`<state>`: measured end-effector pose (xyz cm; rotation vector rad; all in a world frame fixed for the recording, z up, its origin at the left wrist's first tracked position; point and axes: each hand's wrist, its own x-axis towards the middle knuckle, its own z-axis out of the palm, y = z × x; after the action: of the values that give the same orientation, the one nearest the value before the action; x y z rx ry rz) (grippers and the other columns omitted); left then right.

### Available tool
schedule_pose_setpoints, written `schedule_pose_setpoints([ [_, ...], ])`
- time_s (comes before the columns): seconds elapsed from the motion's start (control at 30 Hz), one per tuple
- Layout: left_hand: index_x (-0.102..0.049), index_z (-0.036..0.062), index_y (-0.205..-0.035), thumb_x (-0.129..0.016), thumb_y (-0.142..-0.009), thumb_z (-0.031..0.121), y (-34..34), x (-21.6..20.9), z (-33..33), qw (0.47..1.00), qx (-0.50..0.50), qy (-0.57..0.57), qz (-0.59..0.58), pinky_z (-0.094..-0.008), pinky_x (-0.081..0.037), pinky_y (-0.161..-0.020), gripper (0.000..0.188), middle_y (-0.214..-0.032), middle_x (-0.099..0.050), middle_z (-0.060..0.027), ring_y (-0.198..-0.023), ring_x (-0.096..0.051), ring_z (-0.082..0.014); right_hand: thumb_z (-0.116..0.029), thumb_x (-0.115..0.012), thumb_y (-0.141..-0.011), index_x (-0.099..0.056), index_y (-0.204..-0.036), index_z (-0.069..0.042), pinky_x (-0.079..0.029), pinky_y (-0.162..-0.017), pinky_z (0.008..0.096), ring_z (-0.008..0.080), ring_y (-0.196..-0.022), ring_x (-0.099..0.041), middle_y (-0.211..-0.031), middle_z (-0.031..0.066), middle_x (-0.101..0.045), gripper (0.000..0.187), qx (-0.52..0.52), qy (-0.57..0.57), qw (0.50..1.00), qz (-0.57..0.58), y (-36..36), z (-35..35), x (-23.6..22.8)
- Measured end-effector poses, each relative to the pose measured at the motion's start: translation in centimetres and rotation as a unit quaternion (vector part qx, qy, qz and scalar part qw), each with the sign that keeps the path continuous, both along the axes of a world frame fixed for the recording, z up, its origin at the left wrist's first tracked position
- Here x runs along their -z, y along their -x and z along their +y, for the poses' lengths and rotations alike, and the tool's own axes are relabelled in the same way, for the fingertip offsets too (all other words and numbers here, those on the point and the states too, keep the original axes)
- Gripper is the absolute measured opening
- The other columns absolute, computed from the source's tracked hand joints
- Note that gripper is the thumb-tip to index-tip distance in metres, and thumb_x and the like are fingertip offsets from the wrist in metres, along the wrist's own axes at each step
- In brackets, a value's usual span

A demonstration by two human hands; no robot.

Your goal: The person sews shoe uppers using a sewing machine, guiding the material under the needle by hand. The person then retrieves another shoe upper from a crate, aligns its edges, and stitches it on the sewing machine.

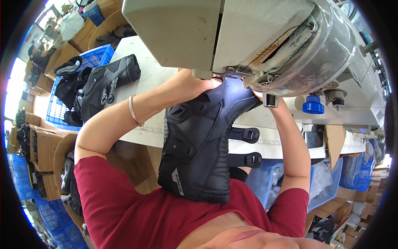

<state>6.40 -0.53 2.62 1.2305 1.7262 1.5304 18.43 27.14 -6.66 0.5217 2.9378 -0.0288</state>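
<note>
Head view: both hands [195, 85] grip black boot upper [203, 141] betw. them, under sewing machine [248, 37].

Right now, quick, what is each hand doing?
Left hand: closed on the black boot upper under the sewing machine.
Right hand: mostly hidden behind the boot upper; grip cannot be told.

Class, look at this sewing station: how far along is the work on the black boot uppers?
Done, it seems: a black upper lies aside on the white table. In hand: left hand and right hand press another boot upper under the sewing machine. Left: more black pieces wait in the blue crate. The seam itself is hidden.
</note>
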Motion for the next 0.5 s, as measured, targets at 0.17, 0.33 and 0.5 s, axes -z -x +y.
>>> schedule_pose_setpoints([
  [0.17, -0.06, -0.0037, -0.098, -0.063, -0.08, 0.006, -1.2, -2.3, -0.4, 0.999, -0.018, 0.048, -0.015, -0.0283, -0.046, -0.074, 0.022, -0.091, -0.062, -0.0068, -0.083, -0.054, -0.0139, -0.029, -0.058, -0.09, -0.063, -0.12, -0.015, -0.041, -0.099, 0.0406, 0.0271, -0.116, -0.055, -0.123, 0.0088, -0.062, 0.033, 0.028, -0.02, 0.999, 0.003, 0.1, 0.3, 1.0],
  [0.33, -0.061, -0.0036, -0.095, -0.062, -0.08, 0.006, -0.9, -2.1, -0.5, 0.997, -0.013, 0.075, -0.018, -0.0287, -0.046, -0.073, 0.018, -0.087, -0.062, -0.0064, -0.08, -0.054, -0.0136, -0.029, -0.058, -0.09, -0.063, -0.119, -0.015, -0.041, -0.099, 0.0408, 0.0271, -0.116, -0.055, -0.123, 0.0091, -0.062, 0.033, 0.052, -0.042, 0.998, 0.007, -0.4, 1.2, 1.8],
  [0.5, -0.06, -0.0051, -0.095, -0.063, -0.081, 0.008, -0.8, -1.4, -0.5, 0.999, -0.019, 0.045, 0.024, -0.0301, -0.046, -0.074, 0.019, -0.086, -0.062, -0.008, -0.08, -0.055, -0.0152, -0.029, -0.059, -0.09, -0.063, -0.119, -0.014, -0.042, -0.098, 0.041, 0.0271, -0.116, -0.056, -0.123, 0.0094, -0.062, 0.033, 0.073, -0.069, 0.995, 0.014, -0.6, 2.3, 2.7],
])
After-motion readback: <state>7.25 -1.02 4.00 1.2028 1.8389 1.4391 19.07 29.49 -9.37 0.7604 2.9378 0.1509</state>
